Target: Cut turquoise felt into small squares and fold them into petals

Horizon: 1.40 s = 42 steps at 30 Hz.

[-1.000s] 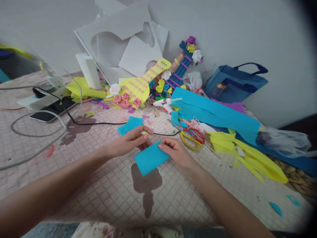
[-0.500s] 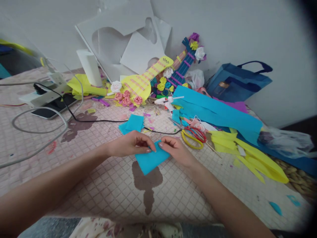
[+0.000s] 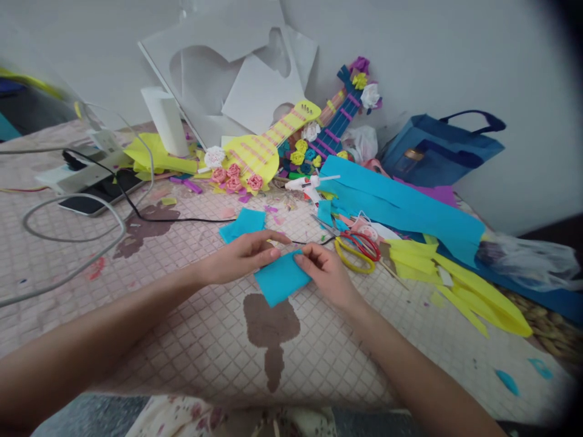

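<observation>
A small blue foam piece (image 3: 280,280) lies on the checked mat in front of me. My left hand (image 3: 243,256) pinches its upper left edge between thumb and fingers. My right hand (image 3: 324,273) grips its right edge with curled fingers. Both hands are closed on the piece and meet above it. A second blue foam piece (image 3: 243,223) lies flat just beyond my left hand.
Yellow- and red-handled scissors (image 3: 357,249) and a white glue gun (image 3: 306,183) lie right of my hands. Long blue (image 3: 401,206) and yellow (image 3: 460,285) foam sheets, a blue bag (image 3: 439,152), two foam guitars (image 3: 268,152), cables (image 3: 73,230) and a phone (image 3: 98,195) crowd the mat.
The blue piece has become narrower, as if rolled or folded from its top edge. My left fingers have stretched forward over it; my right hand stays at its right edge.
</observation>
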{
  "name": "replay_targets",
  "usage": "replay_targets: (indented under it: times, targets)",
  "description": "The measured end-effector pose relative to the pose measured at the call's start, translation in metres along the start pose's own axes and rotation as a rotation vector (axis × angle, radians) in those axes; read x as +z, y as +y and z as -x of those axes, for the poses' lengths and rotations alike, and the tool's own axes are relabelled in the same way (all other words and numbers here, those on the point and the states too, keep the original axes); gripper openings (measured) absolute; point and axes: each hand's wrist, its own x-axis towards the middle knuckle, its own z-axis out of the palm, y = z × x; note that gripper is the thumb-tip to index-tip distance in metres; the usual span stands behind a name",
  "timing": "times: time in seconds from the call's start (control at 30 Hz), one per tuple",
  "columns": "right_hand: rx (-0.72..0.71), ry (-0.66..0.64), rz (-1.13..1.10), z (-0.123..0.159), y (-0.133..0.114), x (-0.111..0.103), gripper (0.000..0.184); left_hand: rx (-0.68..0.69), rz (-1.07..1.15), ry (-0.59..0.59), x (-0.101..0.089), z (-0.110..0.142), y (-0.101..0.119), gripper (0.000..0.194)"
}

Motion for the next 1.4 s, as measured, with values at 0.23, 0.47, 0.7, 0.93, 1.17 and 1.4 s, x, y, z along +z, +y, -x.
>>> replay_targets:
  times: [0.23, 0.47, 0.7, 0.93, 1.17, 1.4]
  targets:
    - [-0.071, 0.135, 0.097, 0.001, 0.000, -0.001, 0.023, -0.030, -0.025, 0.052, 0.001, 0.000, -0.008, 0.044]
    - [-0.074, 0.197, 0.129, 0.000, 0.004, -0.002, 0.025, -0.050, 0.032, 0.122, 0.003, -0.001, -0.012, 0.038]
    - [-0.083, 0.193, 0.129, -0.001, 0.005, -0.002, 0.024, -0.064, 0.026, 0.106, 0.003, -0.001, -0.009, 0.038]
    - [-0.061, 0.203, 0.128, -0.001, 0.005, -0.003, 0.025, -0.089, 0.063, 0.072, 0.001, -0.001, -0.011, 0.038]
    - [-0.052, 0.173, 0.130, -0.002, 0.006, -0.004, 0.024, -0.116, 0.120, 0.000, -0.002, -0.004, -0.007, 0.039]
    - [-0.064, 0.151, 0.134, 0.000, 0.003, 0.000, 0.023, -0.059, -0.060, 0.124, 0.003, -0.001, -0.009, 0.036]
